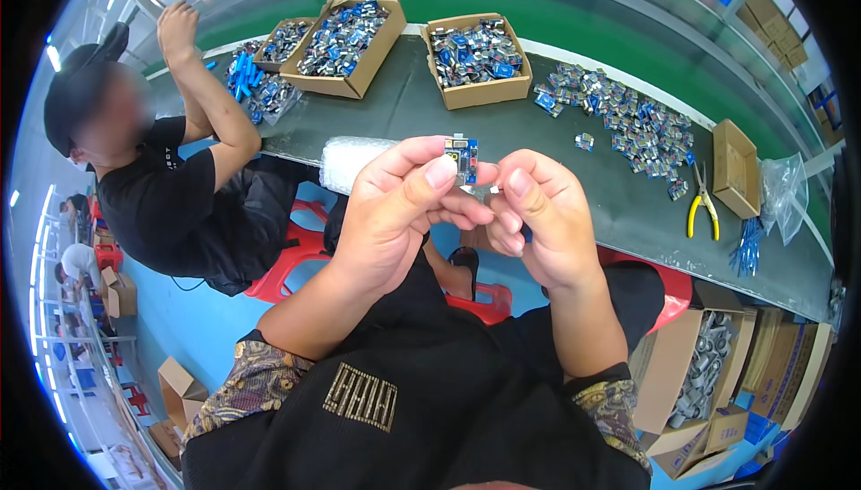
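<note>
My left hand [392, 203] pinches a small blue-and-black circuit board [464, 157] upright between thumb and fingers, above the table's near edge. Close beside it, my right hand [553, 219] is closed, with a tiny white piece [492, 190] at the tips of its thumb and forefinger. It looks like a connector, though it is too small to be sure. A bit of something blue [526, 234] shows under the right fingers; the rest of it is hidden. Below my left hand, a white wrapped bundle [345, 163] lies on the table.
Cardboard boxes of circuit boards [477, 95] stand at the back. Loose boards [641, 122] spread to the right, near yellow-handled pliers [702, 203], an open carton [737, 167] and blue wires [746, 248]. A co-worker [179, 167] sits at the left. A box of grey parts [668, 373] is below right.
</note>
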### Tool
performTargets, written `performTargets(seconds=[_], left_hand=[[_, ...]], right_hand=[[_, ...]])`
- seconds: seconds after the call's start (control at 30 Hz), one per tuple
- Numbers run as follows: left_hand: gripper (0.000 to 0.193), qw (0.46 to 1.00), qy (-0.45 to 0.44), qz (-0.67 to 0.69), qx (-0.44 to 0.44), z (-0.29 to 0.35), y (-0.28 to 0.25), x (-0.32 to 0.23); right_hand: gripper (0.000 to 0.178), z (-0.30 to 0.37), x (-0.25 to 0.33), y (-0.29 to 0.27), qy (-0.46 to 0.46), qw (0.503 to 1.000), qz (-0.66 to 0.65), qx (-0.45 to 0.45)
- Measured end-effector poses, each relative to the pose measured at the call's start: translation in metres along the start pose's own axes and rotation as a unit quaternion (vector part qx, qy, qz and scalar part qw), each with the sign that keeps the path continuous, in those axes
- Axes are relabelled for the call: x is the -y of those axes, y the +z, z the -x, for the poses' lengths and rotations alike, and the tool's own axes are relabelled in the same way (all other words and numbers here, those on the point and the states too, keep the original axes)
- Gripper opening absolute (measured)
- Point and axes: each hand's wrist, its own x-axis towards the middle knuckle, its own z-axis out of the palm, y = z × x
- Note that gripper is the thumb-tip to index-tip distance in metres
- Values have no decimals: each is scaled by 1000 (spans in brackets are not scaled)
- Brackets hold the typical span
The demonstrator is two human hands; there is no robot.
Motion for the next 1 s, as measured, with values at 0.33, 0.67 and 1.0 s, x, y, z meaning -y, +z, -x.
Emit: performTargets(seconds=[0.33,0.67,1.0], left_hand=[[26,993,121,-10,9,-4,-7,-2],[33,980,165,-10,107,3,-5,2],[37,983,143,-74,89,9,-4,1]], right_hand=[[19,7,3,7,-236,939,246,-39],[27,11,8,8,-522,644,558,-24],[30,11,4,4,-551,603,576,-35]])
